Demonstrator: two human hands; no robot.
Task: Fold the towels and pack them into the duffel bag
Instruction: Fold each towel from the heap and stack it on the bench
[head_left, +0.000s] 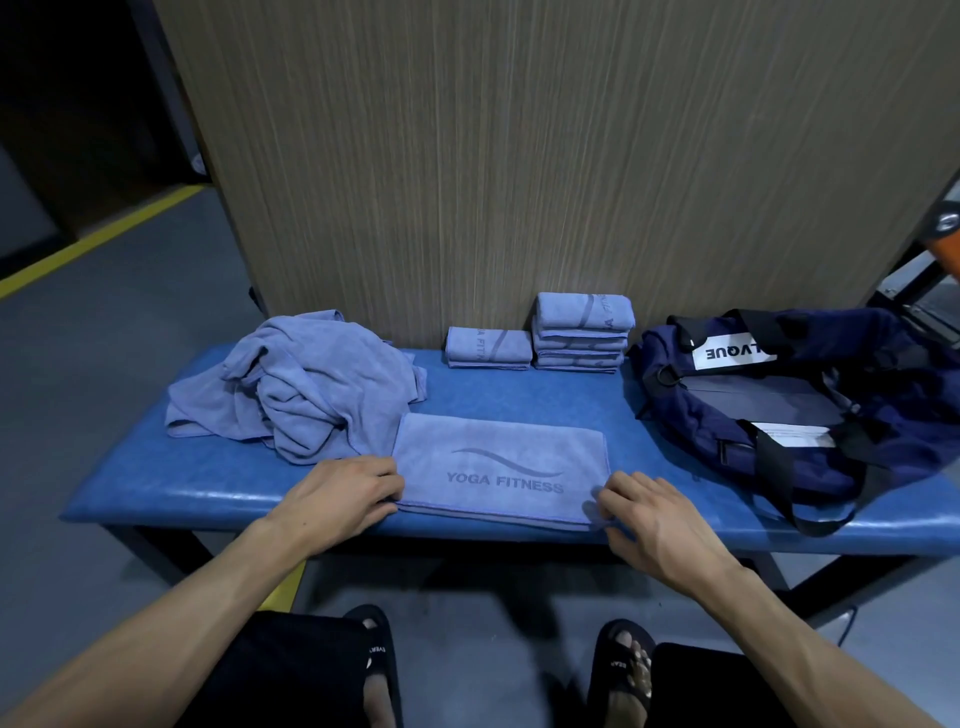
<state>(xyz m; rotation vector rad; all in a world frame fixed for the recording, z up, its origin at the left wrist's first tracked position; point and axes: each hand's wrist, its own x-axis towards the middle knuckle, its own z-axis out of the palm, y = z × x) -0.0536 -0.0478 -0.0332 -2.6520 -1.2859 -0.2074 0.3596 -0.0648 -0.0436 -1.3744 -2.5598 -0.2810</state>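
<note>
A light-blue towel (498, 467) printed "YOGA FITNESS" lies half-folded as a flat rectangle at the front of the blue padded bench (208, 493). My left hand (345, 491) pinches its near left corner. My right hand (644, 506) pinches its near right corner. A heap of unfolded towels (296, 384) sits at the left. One small folded towel (488, 348) and a stack of several folded towels (582, 332) stand against the back wall. The navy duffel bag (779, 400) lies open at the right end.
A wood-grain panel (519, 156) rises right behind the bench. Grey floor with a yellow line (104, 234) runs to the left. Orange-and-black equipment (935, 234) stands at the far right. My feet in black slides (623, 670) are below the bench's front edge.
</note>
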